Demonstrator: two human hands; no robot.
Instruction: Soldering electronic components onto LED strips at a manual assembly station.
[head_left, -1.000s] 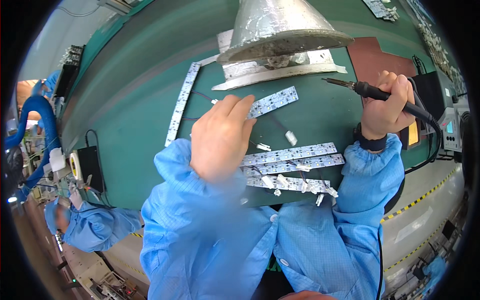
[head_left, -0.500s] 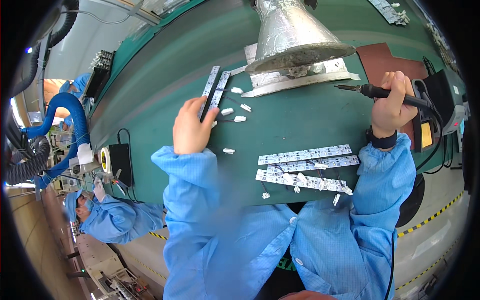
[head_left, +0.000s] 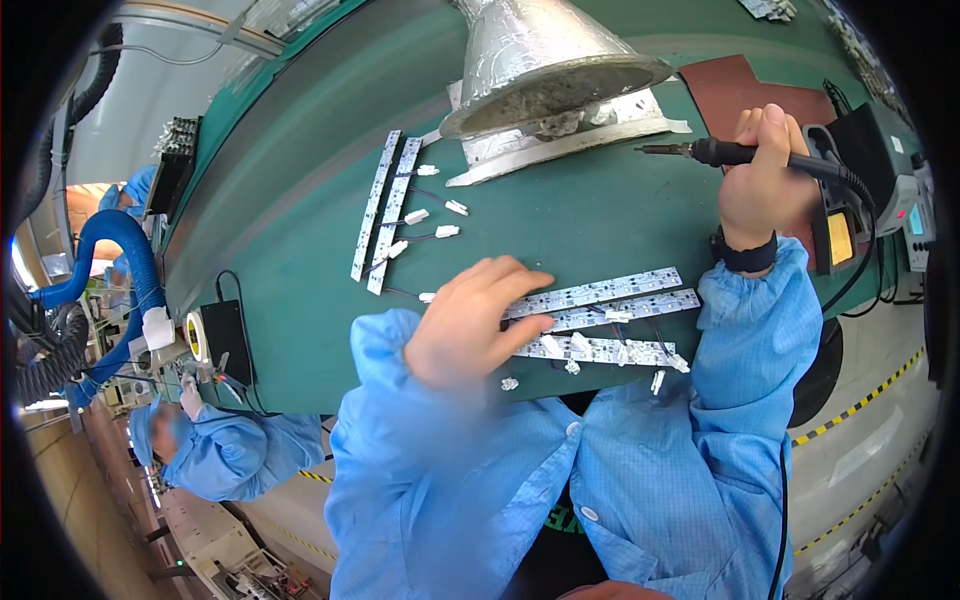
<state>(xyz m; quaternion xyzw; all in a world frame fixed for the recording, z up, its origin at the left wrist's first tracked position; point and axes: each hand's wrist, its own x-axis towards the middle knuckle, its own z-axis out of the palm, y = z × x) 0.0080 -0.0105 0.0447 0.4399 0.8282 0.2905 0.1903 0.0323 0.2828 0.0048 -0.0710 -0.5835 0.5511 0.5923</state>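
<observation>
My right hand (head_left: 762, 195), wearing a black wrist strap, is wrapped round a soldering iron (head_left: 725, 153) whose tip points left above the green mat. At the left end of several white LED strips (head_left: 605, 290) near the table's front edge is my left hand (head_left: 472, 322). Its thumb and fingers are apart, over or touching the strip ends, and none is lifted. Short wires with white connectors (head_left: 580, 344) lie across these strips. Farther left, two more LED strips (head_left: 385, 215) lie side by side, their wired connectors (head_left: 446, 231) spread to the right.
A foil-covered cone hood (head_left: 550, 75) stands at the back centre on a white base. At right are a brown pad (head_left: 740, 95), a soldering station (head_left: 885, 160) and a yellow sponge (head_left: 839, 237). A black box (head_left: 228, 335) sits at left. Another person (head_left: 230, 450) works beyond the left edge.
My left hand has left the two far-left strips and moved right and nearer to the front strips. Both far strips now lie fully in sight. The right hand still holds the soldering iron.
</observation>
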